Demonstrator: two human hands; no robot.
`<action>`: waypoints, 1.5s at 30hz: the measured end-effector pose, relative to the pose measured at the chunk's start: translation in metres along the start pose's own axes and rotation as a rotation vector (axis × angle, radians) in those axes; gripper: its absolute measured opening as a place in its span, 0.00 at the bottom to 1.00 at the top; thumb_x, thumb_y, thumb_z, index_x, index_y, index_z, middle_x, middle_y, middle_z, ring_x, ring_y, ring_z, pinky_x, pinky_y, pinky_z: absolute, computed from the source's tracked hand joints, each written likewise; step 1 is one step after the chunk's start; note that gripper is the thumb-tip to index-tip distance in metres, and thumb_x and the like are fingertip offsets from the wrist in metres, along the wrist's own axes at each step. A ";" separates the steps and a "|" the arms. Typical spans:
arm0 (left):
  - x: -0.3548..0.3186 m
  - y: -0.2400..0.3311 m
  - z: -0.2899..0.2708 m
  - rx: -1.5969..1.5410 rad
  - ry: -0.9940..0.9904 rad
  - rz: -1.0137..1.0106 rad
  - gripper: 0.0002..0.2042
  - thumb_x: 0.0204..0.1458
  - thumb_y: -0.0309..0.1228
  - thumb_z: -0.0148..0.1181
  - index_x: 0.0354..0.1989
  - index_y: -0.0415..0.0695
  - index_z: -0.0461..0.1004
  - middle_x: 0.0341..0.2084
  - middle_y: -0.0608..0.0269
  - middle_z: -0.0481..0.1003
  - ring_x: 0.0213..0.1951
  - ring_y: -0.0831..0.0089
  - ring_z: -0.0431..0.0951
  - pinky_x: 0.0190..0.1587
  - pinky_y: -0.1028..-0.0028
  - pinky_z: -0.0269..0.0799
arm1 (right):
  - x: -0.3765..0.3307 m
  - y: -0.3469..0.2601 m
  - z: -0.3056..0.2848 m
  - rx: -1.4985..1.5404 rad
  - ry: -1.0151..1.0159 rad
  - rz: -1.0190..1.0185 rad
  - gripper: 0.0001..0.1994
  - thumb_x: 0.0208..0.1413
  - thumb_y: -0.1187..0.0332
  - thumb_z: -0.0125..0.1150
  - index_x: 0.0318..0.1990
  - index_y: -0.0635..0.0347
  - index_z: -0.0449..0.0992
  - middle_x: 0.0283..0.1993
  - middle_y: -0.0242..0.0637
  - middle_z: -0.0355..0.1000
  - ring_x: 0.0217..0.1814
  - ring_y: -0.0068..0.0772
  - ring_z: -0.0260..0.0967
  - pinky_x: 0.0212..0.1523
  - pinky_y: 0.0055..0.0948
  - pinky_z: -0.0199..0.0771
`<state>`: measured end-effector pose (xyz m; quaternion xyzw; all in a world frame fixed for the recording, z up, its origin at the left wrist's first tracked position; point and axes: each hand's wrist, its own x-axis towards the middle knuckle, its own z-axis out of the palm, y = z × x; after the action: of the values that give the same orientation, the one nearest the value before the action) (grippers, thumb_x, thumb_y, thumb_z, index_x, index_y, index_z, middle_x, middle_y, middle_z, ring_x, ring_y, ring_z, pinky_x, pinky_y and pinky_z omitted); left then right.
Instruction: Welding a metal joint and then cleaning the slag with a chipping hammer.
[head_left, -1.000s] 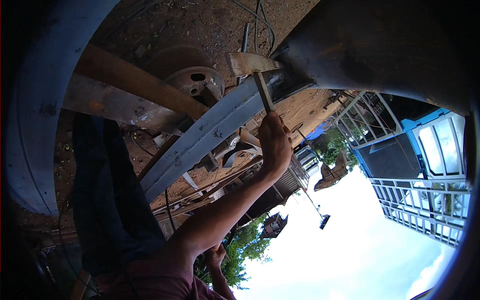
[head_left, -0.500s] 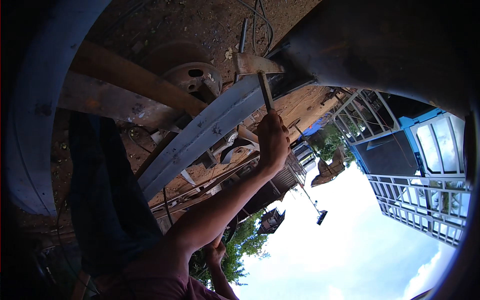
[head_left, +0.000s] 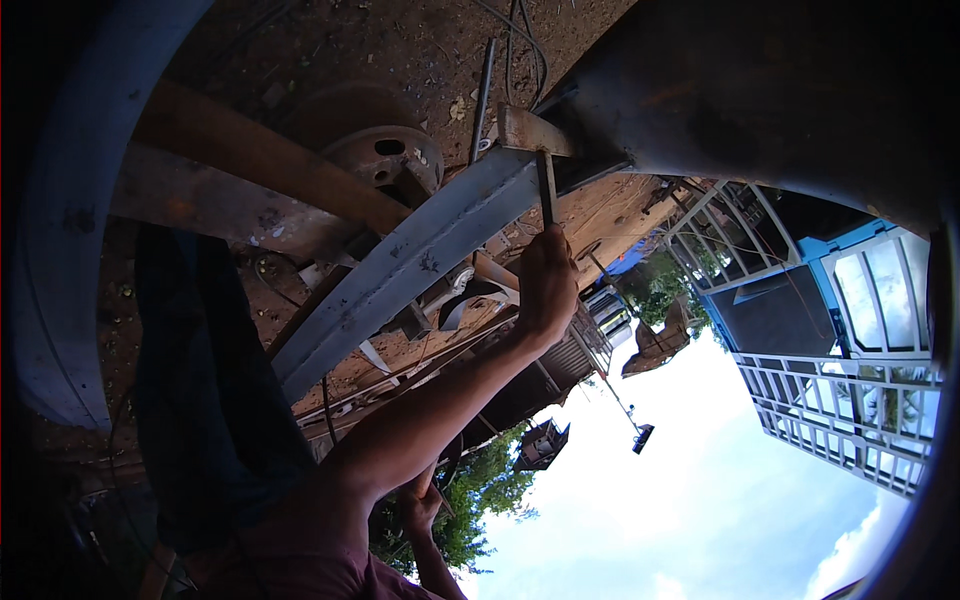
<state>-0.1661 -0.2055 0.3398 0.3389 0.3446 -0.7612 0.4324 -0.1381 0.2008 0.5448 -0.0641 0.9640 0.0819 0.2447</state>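
My left hand (head_left: 546,287) is closed around a thin metal rod (head_left: 545,187) and holds it nearly upright. The rod's far end meets a small rusty steel bracket (head_left: 533,130) at the end of a long grey steel beam (head_left: 400,275). That beam runs diagonally from the lower left to the upper right. My left forearm reaches up from my maroon sleeve (head_left: 330,575). My right hand (head_left: 420,507) is lower down, small and in shade, close to my body. I cannot make out what it holds.
A rusty round hub (head_left: 385,160) and rusty beams (head_left: 230,205) lie on bare dirt behind the grey beam. A large dark curved metal body (head_left: 760,90) fills the upper right and a blue curved rim (head_left: 60,230) the left. Metal gates (head_left: 850,440), a blue building and trees stand beyond.
The rod has swung from leaning left to nearly upright, its end now against the bracket. My left hand has barely shifted.
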 end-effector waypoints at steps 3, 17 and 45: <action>-0.017 0.009 0.008 -0.053 0.069 -0.021 0.22 0.70 0.41 0.34 0.25 0.41 0.61 0.15 0.64 0.61 0.18 0.74 0.61 0.23 0.69 0.58 | -0.003 0.006 0.004 0.042 -0.016 -0.043 0.09 0.48 0.71 0.61 0.37 0.63 0.74 0.31 0.25 0.71 0.29 0.16 0.65 0.30 0.21 0.66; 0.000 -0.002 -0.005 0.092 0.117 0.141 0.21 0.70 0.41 0.36 0.26 0.41 0.63 0.16 0.63 0.63 0.21 0.72 0.63 0.28 0.66 0.61 | -0.002 -0.012 0.008 -0.034 0.008 -0.008 0.06 0.48 0.71 0.60 0.32 0.62 0.73 0.27 0.25 0.70 0.25 0.18 0.64 0.27 0.22 0.65; 0.065 0.054 -0.095 1.016 0.079 0.931 0.24 0.68 0.44 0.41 0.28 0.35 0.67 0.19 0.43 0.66 0.24 0.47 0.69 0.30 0.56 0.62 | -0.013 0.034 0.045 0.298 -0.066 -0.030 0.06 0.44 0.74 0.63 0.25 0.66 0.72 0.21 0.25 0.67 0.23 0.17 0.62 0.24 0.23 0.63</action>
<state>-0.1232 -0.1760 0.2239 0.6396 -0.2208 -0.5505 0.4891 -0.1118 0.2440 0.5163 -0.0390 0.9559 -0.0637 0.2841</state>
